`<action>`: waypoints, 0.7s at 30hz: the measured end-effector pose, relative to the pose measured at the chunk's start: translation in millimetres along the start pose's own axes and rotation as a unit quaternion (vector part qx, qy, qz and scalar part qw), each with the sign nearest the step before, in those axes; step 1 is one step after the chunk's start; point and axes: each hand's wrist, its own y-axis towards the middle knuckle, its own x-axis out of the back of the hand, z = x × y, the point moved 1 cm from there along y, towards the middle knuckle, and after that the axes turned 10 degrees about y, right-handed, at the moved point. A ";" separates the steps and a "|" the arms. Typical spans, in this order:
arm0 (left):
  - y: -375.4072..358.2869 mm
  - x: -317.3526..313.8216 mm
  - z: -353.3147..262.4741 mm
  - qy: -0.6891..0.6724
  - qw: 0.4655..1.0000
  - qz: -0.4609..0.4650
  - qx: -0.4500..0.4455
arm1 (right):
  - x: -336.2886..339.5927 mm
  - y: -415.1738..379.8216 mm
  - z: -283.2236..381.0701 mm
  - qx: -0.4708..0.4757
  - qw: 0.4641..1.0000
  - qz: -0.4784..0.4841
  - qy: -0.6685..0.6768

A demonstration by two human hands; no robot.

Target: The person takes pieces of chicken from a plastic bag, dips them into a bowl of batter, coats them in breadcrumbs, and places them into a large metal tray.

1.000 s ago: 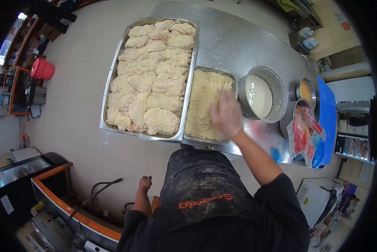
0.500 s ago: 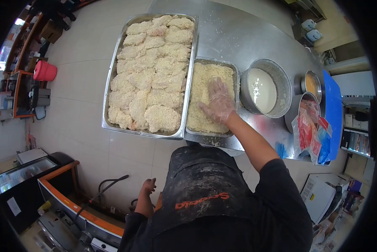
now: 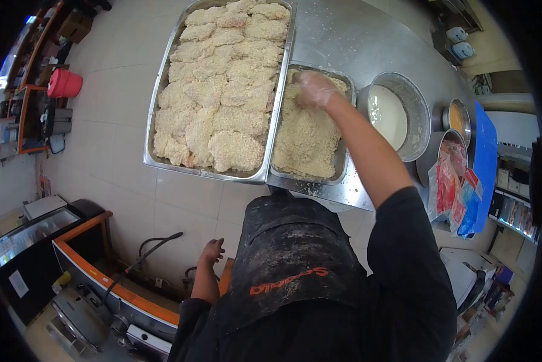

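Observation:
My right hand (image 3: 314,89), in a clear plastic glove, is at the far left corner of a small metal tray (image 3: 345,171). Its fingers curl down into the pale breadcrumbs (image 3: 307,142), and the fingertips are partly hidden. The crumbs are heaped toward the tray's near half. Left of it, edge to edge, a large metal tray (image 3: 207,173) is filled with rows of crumb-coated pieces (image 3: 238,151). My bare left hand (image 3: 212,250) hangs low at my side, away from the table, loosely bent with nothing in it.
A deep metal pot (image 3: 425,114) of white liquid (image 3: 387,117) stands right of the crumbs. Beyond it are a bowl of orange liquid (image 3: 456,120), a pot with red and clear plastic bags (image 3: 449,175), and a blue board (image 3: 485,157). An orange-edged counter (image 3: 129,301) stands lower left.
My right hand has gone from lying flat with spread fingers mid-tray to the far left corner, fingers now curled. The crumbs form a heap nearer me. My left hand stays low.

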 end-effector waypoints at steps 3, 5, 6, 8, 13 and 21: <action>4.5 -5.1 5.9 0.002 1.000 -0.006 0.012 | 11.8 -36.2 -2.4 0.054 0.986 -0.135 0.078; 10.4 -10.0 10.8 0.020 0.999 0.019 0.018 | -1.4 -64.3 1.1 0.002 0.970 -0.212 0.118; 16.1 -13.2 16.4 0.030 0.999 0.032 0.021 | -12.6 -81.9 3.0 -0.025 0.958 -0.251 0.137; 31.0 -20.7 25.5 0.065 0.995 0.063 0.036 | -51.4 -116.3 17.2 0.001 0.958 -0.277 0.072; 34.5 -24.3 15.0 0.077 0.992 0.086 0.042 | -96.3 -154.7 37.9 0.034 0.980 -0.158 -0.115; 23.1 -3.9 -22.7 0.031 0.998 0.045 -0.006 | -79.2 -106.0 9.0 0.011 0.981 -0.155 -0.118</action>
